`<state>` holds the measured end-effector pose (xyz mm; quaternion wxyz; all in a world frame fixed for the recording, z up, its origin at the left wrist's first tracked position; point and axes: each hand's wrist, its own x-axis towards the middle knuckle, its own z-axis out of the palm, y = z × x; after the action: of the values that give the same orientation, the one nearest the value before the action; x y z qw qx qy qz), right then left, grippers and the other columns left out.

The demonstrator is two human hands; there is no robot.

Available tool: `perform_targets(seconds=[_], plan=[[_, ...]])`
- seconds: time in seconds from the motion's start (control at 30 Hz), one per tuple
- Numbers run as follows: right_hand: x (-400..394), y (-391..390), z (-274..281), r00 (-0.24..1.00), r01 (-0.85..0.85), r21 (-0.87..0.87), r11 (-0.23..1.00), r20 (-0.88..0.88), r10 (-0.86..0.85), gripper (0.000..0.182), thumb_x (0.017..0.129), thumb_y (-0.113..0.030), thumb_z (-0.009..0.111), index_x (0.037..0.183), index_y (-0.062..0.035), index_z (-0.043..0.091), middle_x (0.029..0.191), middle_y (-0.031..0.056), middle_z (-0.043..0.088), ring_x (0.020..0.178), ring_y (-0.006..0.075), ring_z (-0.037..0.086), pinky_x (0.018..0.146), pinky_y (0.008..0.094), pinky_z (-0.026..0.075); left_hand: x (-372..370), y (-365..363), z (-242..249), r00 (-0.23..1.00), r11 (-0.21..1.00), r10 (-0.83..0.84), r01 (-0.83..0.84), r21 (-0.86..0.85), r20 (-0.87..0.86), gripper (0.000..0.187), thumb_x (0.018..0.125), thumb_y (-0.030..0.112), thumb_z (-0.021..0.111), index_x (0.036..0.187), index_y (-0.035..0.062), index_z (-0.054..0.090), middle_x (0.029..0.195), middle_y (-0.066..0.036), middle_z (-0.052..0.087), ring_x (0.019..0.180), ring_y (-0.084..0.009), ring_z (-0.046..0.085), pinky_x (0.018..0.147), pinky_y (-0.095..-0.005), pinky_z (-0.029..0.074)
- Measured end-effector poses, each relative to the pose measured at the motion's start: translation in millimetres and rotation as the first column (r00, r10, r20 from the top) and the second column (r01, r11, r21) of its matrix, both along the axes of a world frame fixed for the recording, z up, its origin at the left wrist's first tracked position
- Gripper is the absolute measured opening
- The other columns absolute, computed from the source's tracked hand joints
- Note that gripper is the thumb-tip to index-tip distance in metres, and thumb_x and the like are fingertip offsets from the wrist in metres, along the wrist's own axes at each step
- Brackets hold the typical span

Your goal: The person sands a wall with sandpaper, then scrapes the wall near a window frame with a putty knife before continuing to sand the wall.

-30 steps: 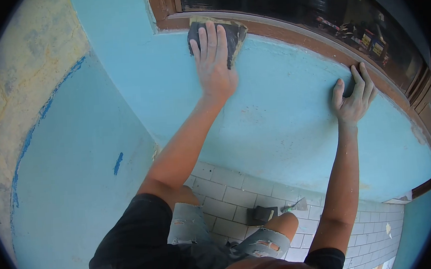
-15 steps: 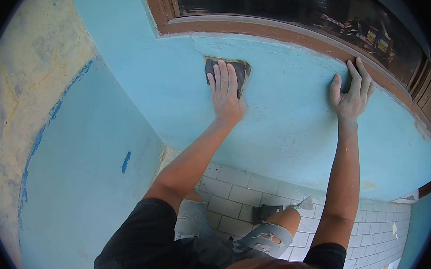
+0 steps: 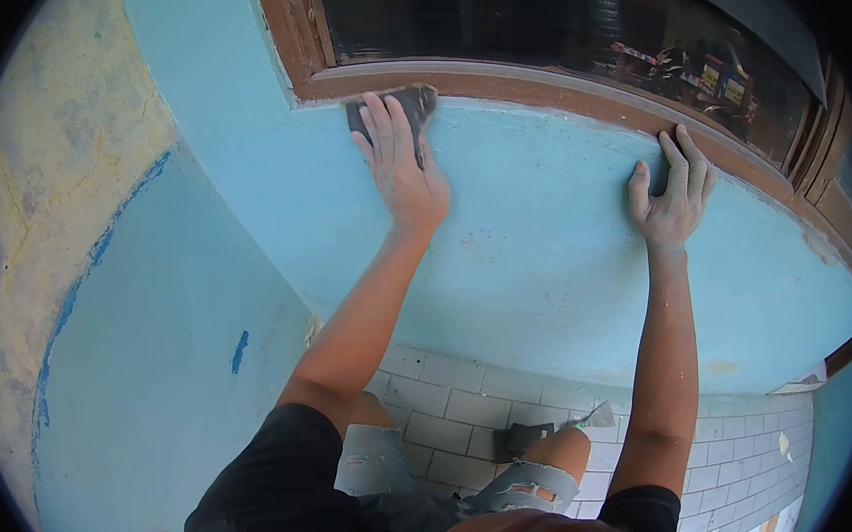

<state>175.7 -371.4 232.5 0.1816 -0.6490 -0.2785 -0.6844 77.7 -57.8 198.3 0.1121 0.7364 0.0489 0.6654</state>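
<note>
A dark sheet with a pale edge, perhaps sandpaper (image 3: 418, 101), lies against the light blue wall (image 3: 533, 249) just under the window frame. My left hand (image 3: 402, 174) presses flat on it, fingers stretched upward, and the sheet's corner overlaps the brown frame (image 3: 492, 76). Further right, my right hand (image 3: 673, 194) rests on the wall with its fingers apart and fingertips at the lower edge of the frame. Nothing is held in it.
Dark window glass (image 3: 527, 12) spans the top. At the left stands a side wall (image 3: 156, 364) with a blue paint streak. Below, a dark object (image 3: 522, 439) and a scraper-like tool (image 3: 598, 416) lie on the tiled floor (image 3: 445, 403) by my knees.
My left hand has slid up the wall with the dark sheet, from below the window frame to its edge. My right hand keeps its place by the frame. The view has shifted slightly.
</note>
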Motion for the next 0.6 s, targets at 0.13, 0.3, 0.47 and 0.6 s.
perform_targets(seconds=[0.13, 0.3, 0.47, 0.6], plan=[[-2, 2, 2, 1.000, -0.014, 0.002, 1.000, -0.018, 0.014, 0.040, 0.087, -0.025, 0.071, 0.123, -0.0070, 0.069, 0.138, 0.0105, 0.063, 0.119, 0.0279, 0.057, 0.103, 0.0388, 0.045, -1, -18, -35, 0.997, 0.996, -0.073, 0.074, 0.056, -0.024, 0.075, 0.086, -0.006, 0.055, 0.157, -0.0062, 0.032, 0.167, -0.027, 0.023, 0.155, -0.0449, 0.020, 0.123, -0.0614, 0.012], [-2, 0, 1, 1.000, -0.001, 0.007, 1.000, 0.008, 0.001, 0.038, 0.087, -0.024, 0.071, 0.121, -0.0065, 0.070, 0.135, 0.0121, 0.065, 0.115, 0.0280, 0.060, 0.101, 0.0386, 0.046, -16, -8, -54, 0.980, 0.995, -0.054, 0.069, 0.071, -0.189, 0.072, 0.090, -0.004, 0.056, 0.158, -0.0050, 0.032, 0.167, -0.025, 0.024, 0.155, -0.0449, 0.021, 0.124, -0.0606, 0.012], [-4, 1, -2, 1.000, -0.017, 0.010, 1.000, -0.013, 0.017, 0.038, 0.087, -0.024, 0.071, 0.122, -0.0072, 0.070, 0.135, 0.0116, 0.064, 0.115, 0.0282, 0.059, 0.102, 0.0391, 0.045, 6, -28, -11, 0.997, 0.991, 0.065, -0.060, -0.123, 0.036, 0.070, 0.092, -0.002, 0.056, 0.158, -0.0051, 0.032, 0.167, -0.024, 0.025, 0.155, -0.0448, 0.019, 0.124, -0.0601, 0.011], [-3, 1, 2, 1.000, -0.022, 0.012, 1.000, 0.006, 0.022, 0.038, 0.087, -0.023, 0.071, 0.121, -0.0070, 0.070, 0.133, 0.0120, 0.065, 0.115, 0.0283, 0.060, 0.102, 0.0392, 0.046, -20, -40, -93, 0.954, 0.983, -0.103, 0.142, 0.120, -0.283, 0.071, 0.092, -0.001, 0.056, 0.158, -0.0061, 0.031, 0.167, -0.025, 0.025, 0.155, -0.0456, 0.019, 0.124, -0.0602, 0.011]])
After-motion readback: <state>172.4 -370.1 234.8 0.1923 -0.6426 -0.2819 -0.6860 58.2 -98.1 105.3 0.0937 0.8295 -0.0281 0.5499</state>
